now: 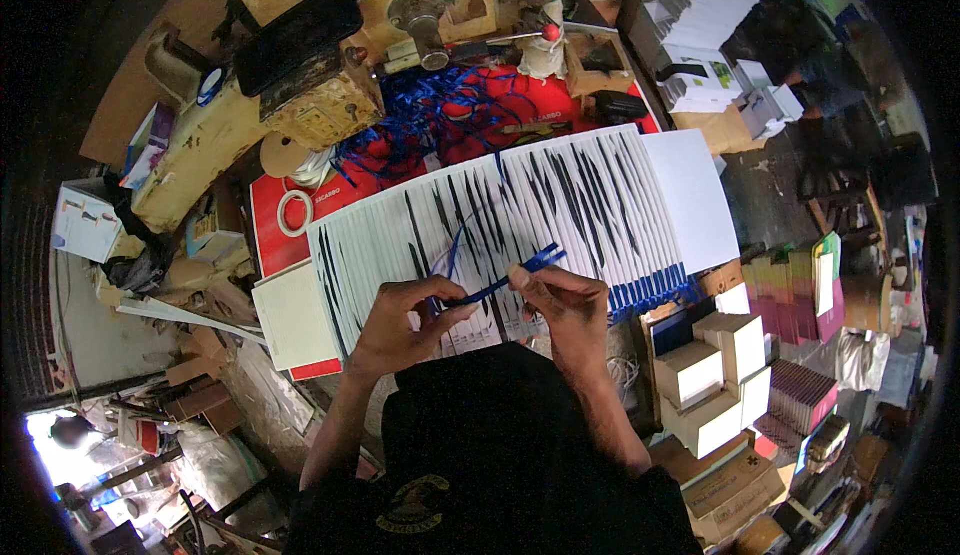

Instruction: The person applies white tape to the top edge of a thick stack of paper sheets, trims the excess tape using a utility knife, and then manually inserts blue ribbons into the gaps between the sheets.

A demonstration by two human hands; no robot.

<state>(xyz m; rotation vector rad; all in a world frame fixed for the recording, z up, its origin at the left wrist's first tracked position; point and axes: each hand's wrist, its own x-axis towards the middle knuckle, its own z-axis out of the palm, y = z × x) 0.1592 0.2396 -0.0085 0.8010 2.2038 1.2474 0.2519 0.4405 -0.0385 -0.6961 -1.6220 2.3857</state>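
A blue ribbon (500, 285) stretches between my two hands over a long row of white page blocks (365, 230). My left hand (408, 323) pinches its left part between thumb and fingers. Near its other end, my right hand (562, 305) grips it, and the tip sticks out past the fingers. Black streaks mark many of the page edges. Short blue ribbon ends (650, 293) hang along the near right side of the row. Beyond the row lies a tangled heap of blue ribbons (425, 105) on a red sheet.
A roll of white tape (295, 213) lies left of the row. Behind stand a wooden block (320, 105) and a metal fitting (420, 25). White boxes (715, 380) are stacked at right, near stacks of pink booklets (785, 300). A white board (690, 195) lies at the row's right end.
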